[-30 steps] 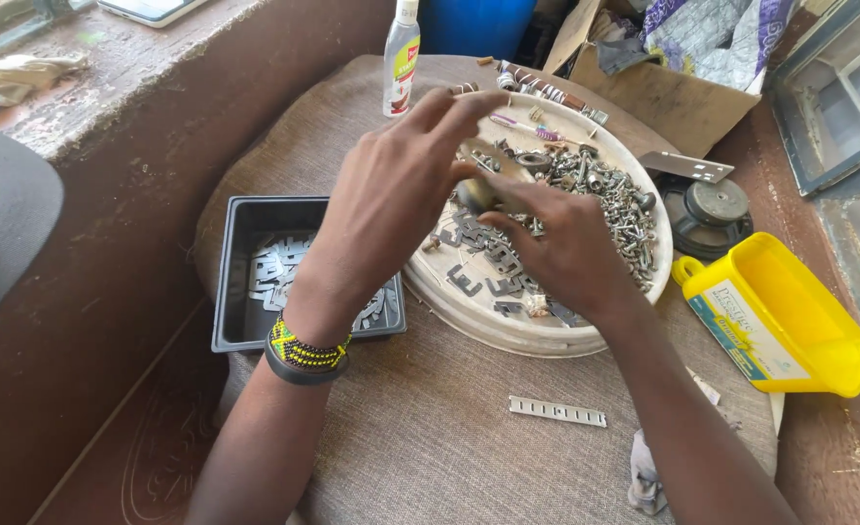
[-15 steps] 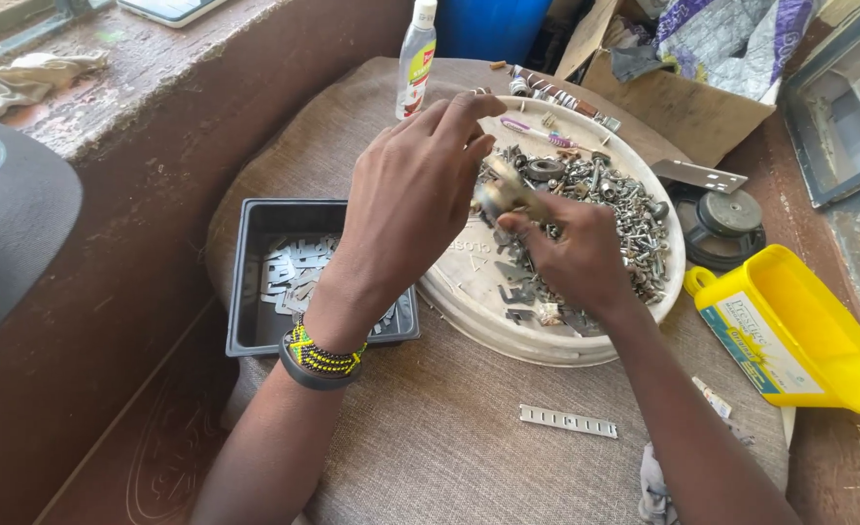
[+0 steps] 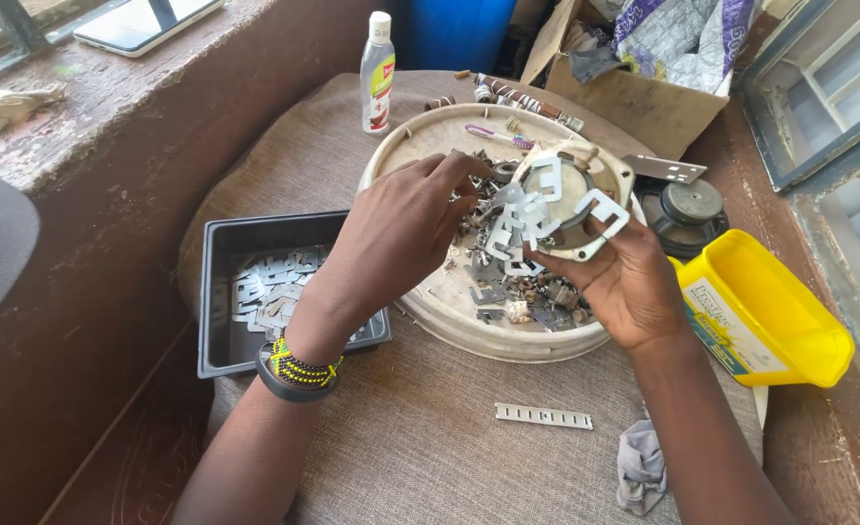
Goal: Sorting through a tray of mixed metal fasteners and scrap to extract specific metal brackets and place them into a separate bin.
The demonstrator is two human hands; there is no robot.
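The fingers (image 3: 613,255) of the right hand (image 3: 624,282) curl up and pinch a loose bunch of thin, grey, E-shaped sheet-metal plates (image 3: 537,209), holding them raised above the round, cream-coloured shallow plastic basin (image 3: 430,146). The fingers (image 3: 464,180) of the left hand (image 3: 401,228) are bent and drawn together at the tips, which meet the near edge of that same bunch; whether they actually grip a plate or only touch it cannot be told from this view. The left wrist wears a beaded yellow, green and black bracelet (image 3: 298,367).

Under both hands the basin holds a heap of small grey metal scraps (image 3: 522,292). Just to its left sits a dark grey rectangular plastic tray (image 3: 218,292) with more flat metal plates (image 3: 269,287) lying in it. To the right of the basin is a yellow plastic scoop-shaped container (image 3: 770,316), and behind that a round black speaker part (image 3: 687,209). A narrow pale slotted metal strip (image 3: 544,416) lies alone on the brown woven cloth (image 3: 430,447) near the person, with a crumpled grey rag (image 3: 641,467) just beside it. A small white plastic bottle with a red and green label (image 3: 377,73) stands upright beyond the basin, and a brown cardboard box (image 3: 634,97) stands behind it.
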